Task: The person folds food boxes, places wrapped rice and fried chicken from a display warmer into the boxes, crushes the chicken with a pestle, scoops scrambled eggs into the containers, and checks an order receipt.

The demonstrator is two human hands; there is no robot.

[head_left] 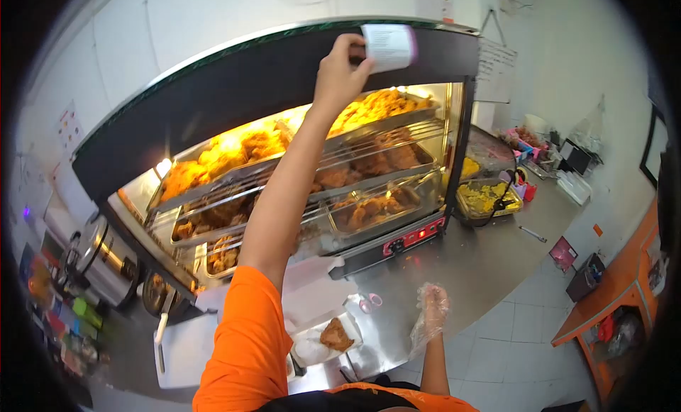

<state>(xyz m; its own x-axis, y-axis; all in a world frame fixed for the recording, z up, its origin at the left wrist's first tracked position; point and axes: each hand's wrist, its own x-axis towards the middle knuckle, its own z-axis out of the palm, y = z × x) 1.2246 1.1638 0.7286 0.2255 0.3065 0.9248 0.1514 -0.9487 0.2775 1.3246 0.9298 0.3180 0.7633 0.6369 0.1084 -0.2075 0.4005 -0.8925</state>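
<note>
Left hand [340,73]: bare, raised, fingertips grasping a white, purple-edged printed paper item [388,47] before a black-framed glass food warmer [269,86]. Right hand [433,305]: in a clear plastic glove [418,335], near the grey metal bench's [486,270] front edge; grip cannot be told. Open white box [312,290], brown fried piece [337,335] inside: bench's front edge. Risk: a loosened pinch could drop the paper item onto food.

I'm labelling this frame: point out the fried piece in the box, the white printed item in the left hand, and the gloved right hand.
Fried piece [337,335]: head view, its browned surface.
White printed item [388,47]: head view, its printed face.
Gloved right hand [433,308]: head view, mid-hand.
</note>
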